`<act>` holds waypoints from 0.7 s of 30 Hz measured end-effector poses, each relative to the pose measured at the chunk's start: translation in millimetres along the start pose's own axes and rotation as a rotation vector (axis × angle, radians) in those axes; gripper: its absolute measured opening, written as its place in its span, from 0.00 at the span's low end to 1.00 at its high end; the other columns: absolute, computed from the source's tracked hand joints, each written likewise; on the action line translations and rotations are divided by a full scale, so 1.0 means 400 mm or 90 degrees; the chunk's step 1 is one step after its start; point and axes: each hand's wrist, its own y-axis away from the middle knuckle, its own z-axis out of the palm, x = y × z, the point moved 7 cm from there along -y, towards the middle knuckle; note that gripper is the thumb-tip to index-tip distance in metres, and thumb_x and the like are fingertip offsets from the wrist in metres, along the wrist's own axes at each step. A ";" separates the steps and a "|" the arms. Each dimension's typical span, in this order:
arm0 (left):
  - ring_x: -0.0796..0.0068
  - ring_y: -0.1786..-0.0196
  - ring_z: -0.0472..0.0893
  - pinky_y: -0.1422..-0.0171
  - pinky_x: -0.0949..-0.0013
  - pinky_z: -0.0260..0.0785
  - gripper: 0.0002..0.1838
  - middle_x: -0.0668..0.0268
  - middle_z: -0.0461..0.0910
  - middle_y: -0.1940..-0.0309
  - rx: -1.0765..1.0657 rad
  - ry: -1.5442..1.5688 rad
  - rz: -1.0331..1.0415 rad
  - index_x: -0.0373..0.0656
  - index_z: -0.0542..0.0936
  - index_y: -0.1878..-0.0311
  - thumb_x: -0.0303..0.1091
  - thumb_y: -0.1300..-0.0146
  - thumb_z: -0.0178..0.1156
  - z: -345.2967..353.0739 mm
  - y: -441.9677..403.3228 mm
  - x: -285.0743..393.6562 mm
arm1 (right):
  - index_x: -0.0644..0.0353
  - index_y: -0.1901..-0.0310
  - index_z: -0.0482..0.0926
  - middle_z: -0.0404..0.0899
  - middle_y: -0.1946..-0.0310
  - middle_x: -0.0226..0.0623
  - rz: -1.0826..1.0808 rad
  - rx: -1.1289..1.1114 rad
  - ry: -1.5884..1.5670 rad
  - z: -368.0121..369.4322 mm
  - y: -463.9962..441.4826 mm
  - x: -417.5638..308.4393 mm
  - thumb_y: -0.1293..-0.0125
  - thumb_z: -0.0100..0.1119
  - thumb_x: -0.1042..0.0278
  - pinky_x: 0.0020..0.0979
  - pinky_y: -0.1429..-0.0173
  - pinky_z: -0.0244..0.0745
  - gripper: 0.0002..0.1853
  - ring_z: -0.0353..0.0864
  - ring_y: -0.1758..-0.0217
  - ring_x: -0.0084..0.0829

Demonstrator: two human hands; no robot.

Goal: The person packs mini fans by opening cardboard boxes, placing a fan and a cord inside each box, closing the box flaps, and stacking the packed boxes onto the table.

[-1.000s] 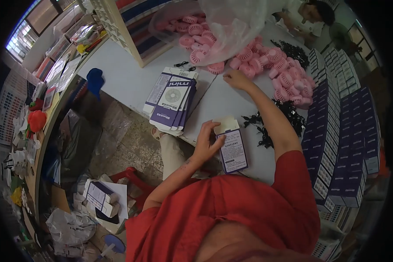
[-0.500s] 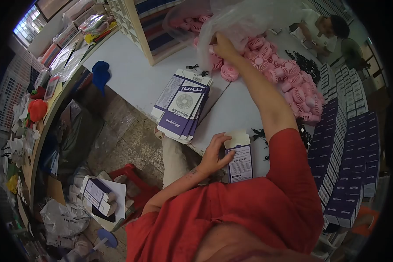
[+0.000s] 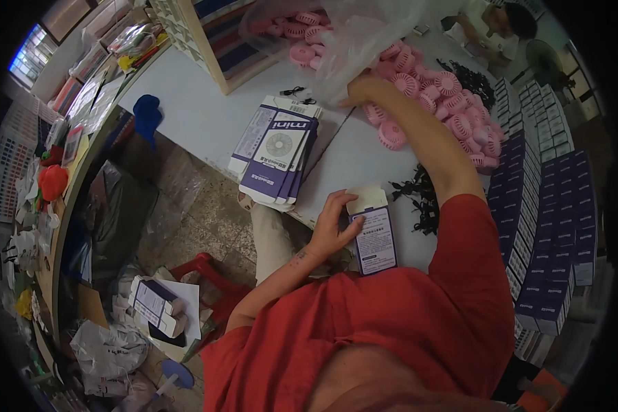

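My left hand [image 3: 334,230] is closed on the left edge of a small purple-and-white printed carton [image 3: 375,240], which has its top flap raised and stands close to my red shirt. My right arm stretches across the table, and my right hand [image 3: 365,91] is at the lower edge of a clear plastic bag [image 3: 347,58], fingers closed on the film and partly hidden. Beside that hand lies a heap of pink mini fans [image 3: 453,103]. One pink fan [image 3: 392,135] sits at the heap's near edge. More pink fans [image 3: 302,31] show through the bag.
A stack of flat purple-and-white cartons [image 3: 278,147] lies left of centre. Black cables [image 3: 419,199] lie under my right arm. Rows of packed boxes [image 3: 546,240] line the right side. A red stool [image 3: 209,281] stands below left. Another person [image 3: 484,34] sits at the far right.
My right hand has drawn nearer and to the right, with the bag's edge pulled along. Some pink fans have shifted toward me. My left hand stays on the carton.
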 end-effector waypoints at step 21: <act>0.82 0.70 0.71 0.65 0.76 0.64 0.09 0.67 0.70 0.63 0.041 0.124 -0.072 0.36 0.74 0.53 0.28 0.34 0.58 0.012 0.007 -0.055 | 0.55 0.52 0.84 0.83 0.51 0.44 0.094 0.211 0.119 -0.056 0.352 -0.066 0.41 0.59 0.62 0.45 0.48 0.77 0.16 0.83 0.49 0.40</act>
